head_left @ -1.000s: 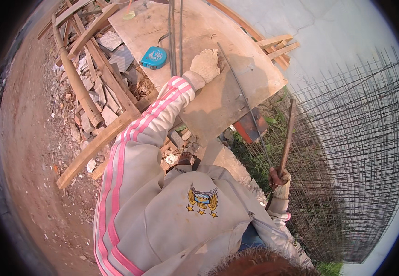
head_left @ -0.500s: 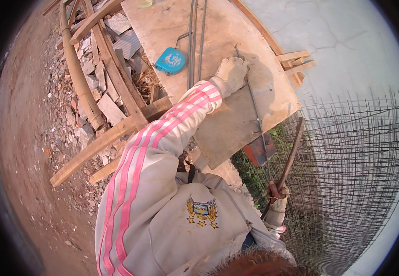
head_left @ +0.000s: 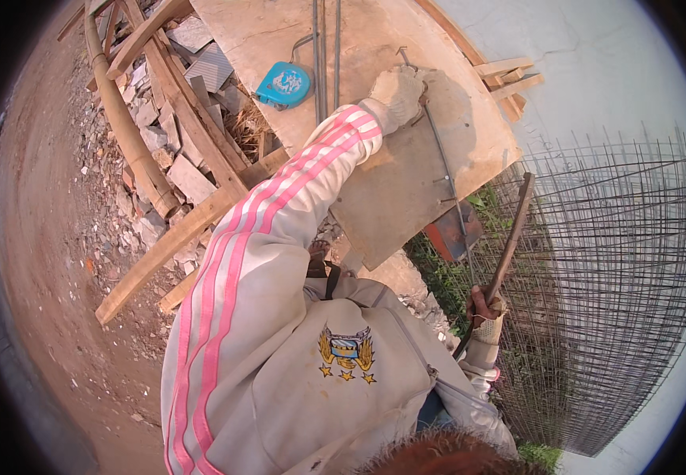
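My left hand, in a pale knitted glove, is closed around a thin steel rod over a worn board. A short bent end of steel shows just beyond the fingers. The rod runs on past small nails and over the board's near right edge. My right hand, its fingers bare beyond a glove cuff, is wrapped around a long brown bar standing off to the right. Whether that bar is wood or rusty metal I cannot tell. Its lower part is partly behind my hand and sleeve.
A blue tape measure lies beside several long steel rods on the board. Wire mesh leans by the pale wall at right. Timber beams, a bamboo pole and broken tiles lie at left. A red-and-dark object sits among weeds.
The whole view has shifted, so the board and both hands appear higher in it. Both hands keep their grips, and their places relative to the board look nearly the same.
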